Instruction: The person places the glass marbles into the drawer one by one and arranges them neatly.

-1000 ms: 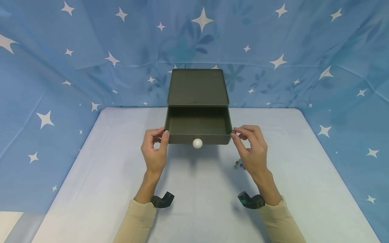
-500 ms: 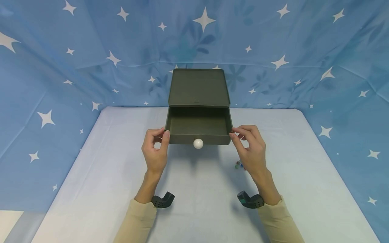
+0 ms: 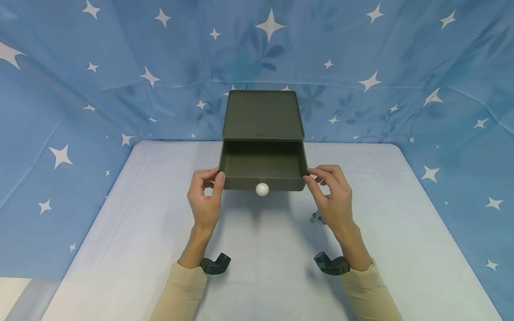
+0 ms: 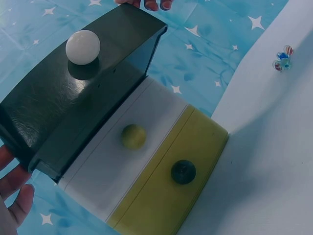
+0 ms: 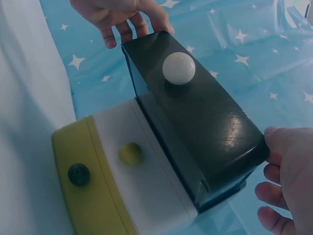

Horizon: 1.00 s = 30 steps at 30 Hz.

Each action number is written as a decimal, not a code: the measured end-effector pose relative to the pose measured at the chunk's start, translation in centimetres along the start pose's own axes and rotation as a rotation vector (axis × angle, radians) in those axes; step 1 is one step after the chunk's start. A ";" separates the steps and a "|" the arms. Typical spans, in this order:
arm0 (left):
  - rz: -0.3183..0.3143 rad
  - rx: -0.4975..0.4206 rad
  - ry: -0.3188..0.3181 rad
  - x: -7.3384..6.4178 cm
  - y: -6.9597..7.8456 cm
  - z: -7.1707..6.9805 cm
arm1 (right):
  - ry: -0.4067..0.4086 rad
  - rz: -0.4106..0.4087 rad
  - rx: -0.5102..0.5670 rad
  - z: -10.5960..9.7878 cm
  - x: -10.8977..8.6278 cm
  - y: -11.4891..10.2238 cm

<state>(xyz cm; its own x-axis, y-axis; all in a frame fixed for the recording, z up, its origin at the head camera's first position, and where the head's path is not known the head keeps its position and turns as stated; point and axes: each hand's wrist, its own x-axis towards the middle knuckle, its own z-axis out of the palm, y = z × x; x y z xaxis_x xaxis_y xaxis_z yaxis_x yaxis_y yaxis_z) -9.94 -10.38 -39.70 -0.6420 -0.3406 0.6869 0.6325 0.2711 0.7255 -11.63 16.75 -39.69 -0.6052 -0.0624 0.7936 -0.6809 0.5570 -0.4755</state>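
in the head view, the dark green drawer (image 3: pixel 277 184) juts out of the top of its cabinet (image 3: pixel 263 115), in front of you at the middle of the table (image 3: pixel 257 285). it is an open-topped, plain box with a round white knob (image 3: pixel 262 189). its front points toward you, and the front panel's long axis runs left to right. your left hand (image 3: pixel 204 198) pinches the left front corner with thumb and finger; your right hand (image 3: pixel 334 194) pinches the right one. small marbles (image 3: pixel 312 220) lie beside your right wrist.

in the left wrist view, the front looks glossy, with pale scuffs, and slants from lower left to upper right. below it sit a white drawer (image 4: pixel 102 171) with a yellow knob (image 4: pixel 133 136) and a yellow drawer (image 4: pixel 146 210) with a dark knob (image 4: pixel 183 172), both pushed in.

in the right wrist view, the panel slants from upper left to lower right, its corners rounded. your right thumb touches the near corner, the other fingers loosely bent.
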 end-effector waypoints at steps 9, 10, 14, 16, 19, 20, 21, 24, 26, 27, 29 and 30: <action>0.000 0.002 0.005 0.0 0.0 0.0 | -0.013 -0.001 -0.005 -0.1 0.0 0.1; 0.000 0.002 0.005 0.0 -0.1 0.0 | -0.014 0.001 -0.005 -0.1 0.0 0.1; -0.001 0.000 0.005 -0.2 -0.9 0.1 | -0.019 0.002 -0.009 -0.2 0.0 0.1; -0.004 -0.002 0.006 -0.3 -1.7 0.1 | -0.020 0.002 -0.013 -0.2 0.0 0.1; -0.008 -0.002 0.003 -0.7 -3.2 -0.1 | -0.021 0.001 -0.019 -0.3 0.0 0.0; -0.007 -0.003 0.001 -0.7 -3.4 -0.1 | -0.020 0.001 -0.022 -0.4 0.0 0.0; -0.006 -0.005 -0.001 -0.7 -3.5 -0.1 | -0.020 0.002 -0.025 -0.4 0.1 0.0; 0.000 -0.015 -0.006 -0.7 -3.7 -0.2 | -0.021 0.008 -0.031 -0.5 0.1 0.1; 0.002 -0.017 -0.007 -0.7 -3.6 -0.3 | -0.021 0.011 -0.029 -0.6 0.1 0.1; 0.002 -0.017 -0.008 -0.7 -3.6 -0.3 | -0.021 0.013 -0.026 -0.6 0.1 0.1; 0.001 -0.016 -0.008 -0.7 -3.6 -0.3 | -0.019 0.012 -0.019 -0.7 0.1 0.2; 0.001 -0.015 -0.009 -0.7 -3.6 -0.3 | -0.018 0.012 -0.016 -0.7 0.1 0.3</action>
<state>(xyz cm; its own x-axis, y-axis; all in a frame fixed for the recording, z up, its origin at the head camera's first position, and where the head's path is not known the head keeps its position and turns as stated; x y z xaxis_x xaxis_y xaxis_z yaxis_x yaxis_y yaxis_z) -11.68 -11.38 -42.83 -0.6453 -0.3327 0.6877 0.6393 0.2577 0.7245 -11.58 17.48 -39.49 -0.6203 -0.0705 0.7812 -0.6672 0.5711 -0.4783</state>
